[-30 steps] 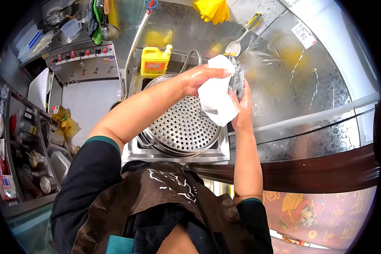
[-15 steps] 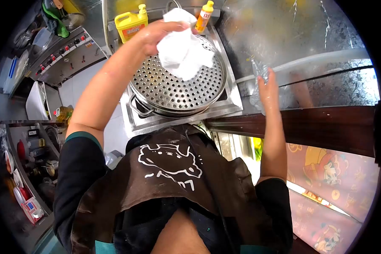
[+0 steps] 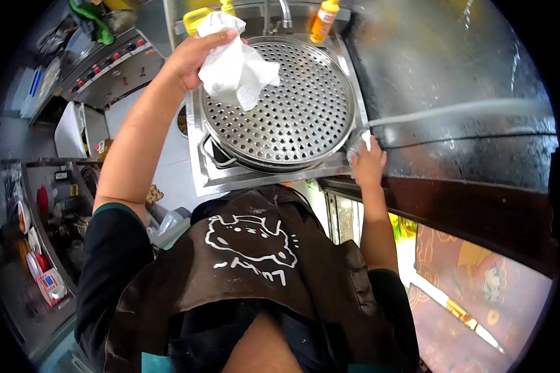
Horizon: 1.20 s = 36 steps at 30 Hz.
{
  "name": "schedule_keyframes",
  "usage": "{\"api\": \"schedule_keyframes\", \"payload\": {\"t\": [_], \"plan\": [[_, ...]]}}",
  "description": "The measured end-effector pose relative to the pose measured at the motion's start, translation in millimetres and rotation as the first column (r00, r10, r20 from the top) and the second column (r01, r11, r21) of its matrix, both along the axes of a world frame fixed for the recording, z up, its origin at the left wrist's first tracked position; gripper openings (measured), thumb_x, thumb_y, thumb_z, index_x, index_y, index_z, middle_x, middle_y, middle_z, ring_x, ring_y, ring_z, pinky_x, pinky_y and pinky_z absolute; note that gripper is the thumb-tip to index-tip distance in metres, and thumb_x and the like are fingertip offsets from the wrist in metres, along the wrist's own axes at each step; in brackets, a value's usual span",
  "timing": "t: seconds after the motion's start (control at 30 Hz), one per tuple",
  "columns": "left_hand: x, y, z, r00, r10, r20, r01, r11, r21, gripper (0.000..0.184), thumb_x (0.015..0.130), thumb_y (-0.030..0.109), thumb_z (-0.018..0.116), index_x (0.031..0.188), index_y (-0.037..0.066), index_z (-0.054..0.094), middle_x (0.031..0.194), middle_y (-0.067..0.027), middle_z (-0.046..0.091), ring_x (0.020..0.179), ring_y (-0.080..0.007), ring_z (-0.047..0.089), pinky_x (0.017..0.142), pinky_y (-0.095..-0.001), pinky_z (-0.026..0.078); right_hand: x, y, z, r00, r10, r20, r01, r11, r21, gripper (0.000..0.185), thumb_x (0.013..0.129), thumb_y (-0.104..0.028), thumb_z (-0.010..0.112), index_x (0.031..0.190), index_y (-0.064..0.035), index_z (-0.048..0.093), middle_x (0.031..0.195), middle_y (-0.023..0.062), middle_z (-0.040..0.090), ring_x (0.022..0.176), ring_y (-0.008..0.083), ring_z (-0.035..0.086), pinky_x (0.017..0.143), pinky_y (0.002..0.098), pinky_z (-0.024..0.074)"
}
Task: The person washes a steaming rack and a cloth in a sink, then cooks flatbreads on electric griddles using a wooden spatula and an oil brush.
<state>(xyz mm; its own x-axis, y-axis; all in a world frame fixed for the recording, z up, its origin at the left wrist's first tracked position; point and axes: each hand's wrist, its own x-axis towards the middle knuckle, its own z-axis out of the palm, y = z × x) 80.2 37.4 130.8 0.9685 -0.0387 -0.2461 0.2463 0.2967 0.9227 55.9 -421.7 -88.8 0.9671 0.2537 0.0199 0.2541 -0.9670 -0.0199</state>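
My left hand (image 3: 194, 57) grips a crumpled white cloth (image 3: 230, 69), raised over the left side of a round perforated steel tray (image 3: 286, 102). The tray lies on a steel pot set into the metal sink frame (image 3: 208, 185). At the frame's right edge, my right hand (image 3: 368, 164) is low, with bent fingers closed on a grey mesh cloth (image 3: 356, 140); the fingertips partly cover it.
Behind the tray are a faucet (image 3: 285, 15), an orange bottle (image 3: 323, 22) and a partly hidden yellow jug (image 3: 196, 20). A pale hose (image 3: 454, 112) crosses the wet metal counter (image 3: 410, 74). A stove (image 3: 109, 74) and shelves (image 3: 50, 211) are at the left.
My hands have parted; the left carries the white cloth left, off the tray's middle. My right hand went out over the counter, then came back down to the sink frame. The view has shifted.
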Motion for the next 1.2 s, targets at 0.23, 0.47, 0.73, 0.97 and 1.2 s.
{"api": "schedule_keyframes", "payload": {"t": [0.23, 0.47, 0.73, 0.97, 1.2], "plan": [[-48.8, 43.7, -56.6, 0.843, 0.448, -0.299, -0.506, 0.848, -0.158, 0.033, 0.094, 0.022, 0.059, 0.12, 0.002, 0.056, 0.107, -0.0132, 0.067, 0.094, -0.0249, 0.068, 0.084, -0.0413, 0.057, 79.3, 13.7, 16.7, 0.998, -0.041, 0.049, 0.003, 0.792, 0.611, 0.035, 0.094, -0.021, 0.054, 0.12, 0.0026, 0.058, 0.13, 0.0231, 0.054, 0.122, 0.0366, 0.049, 0.106, 0.0401, 0.0365], [-158.6, 103.8, -221.8, 0.867, 0.342, -0.363, -0.476, 0.786, -0.395, 0.044, 0.099, 0.036, 0.046, 0.126, 0.001, 0.052, 0.122, -0.0174, 0.062, 0.11, -0.0327, 0.061, 0.1, -0.0491, 0.047, 228.7, 64.6, -9.0, 0.968, 0.115, -0.224, 0.061, 0.758, 0.65, 0.042, 0.096, -0.029, 0.051, 0.123, 0.0029, 0.057, 0.122, 0.0187, 0.062, 0.113, 0.0279, 0.058, 0.1, 0.0349, 0.041], [-169.4, 51.1, -178.3, 0.65, 0.661, -0.374, -0.753, 0.496, -0.432, 0.047, 0.1, 0.04, 0.044, 0.127, 0.001, 0.049, 0.122, -0.0172, 0.06, 0.111, -0.0334, 0.06, 0.1, -0.0491, 0.046, 327.1, 121.4, -37.7, 0.937, 0.181, -0.299, -0.072, 0.937, 0.342, 0.056, 0.092, -0.044, 0.054, 0.12, 0.0039, 0.061, 0.117, 0.0188, 0.064, 0.106, 0.0239, 0.059, 0.093, 0.035, 0.042], [-117.8, -12.1, -52.8, 0.677, 0.678, -0.287, -0.728, 0.557, -0.401, 0.041, 0.095, 0.03, 0.056, 0.124, 0.001, 0.051, 0.117, -0.0142, 0.063, 0.108, -0.0283, 0.062, 0.096, -0.0485, 0.05, 324.1, 126.0, -28.7, 0.971, 0.23, 0.069, -0.231, 0.815, 0.531, 0.041, 0.097, -0.032, 0.05, 0.114, 0.0029, 0.062, 0.12, 0.0194, 0.061, 0.111, 0.0296, 0.057, 0.099, 0.0375, 0.0413], [-73.3, -32.9, -73.0, 0.959, 0.263, 0.107, -0.26, 0.658, 0.706, 0.065, 0.087, 0.039, 0.068, 0.134, 0.0, 0.047, 0.12, -0.0171, 0.06, 0.119, -0.0301, 0.053, 0.097, -0.038, 0.044, 320.4, 126.8, -9.7, 0.968, 0.251, -0.017, -0.199, 0.805, 0.559, 0.04, 0.098, -0.03, 0.048, 0.119, 0.0017, 0.06, 0.12, 0.0189, 0.06, 0.116, 0.0313, 0.055, 0.101, 0.0374, 0.0402]]}}
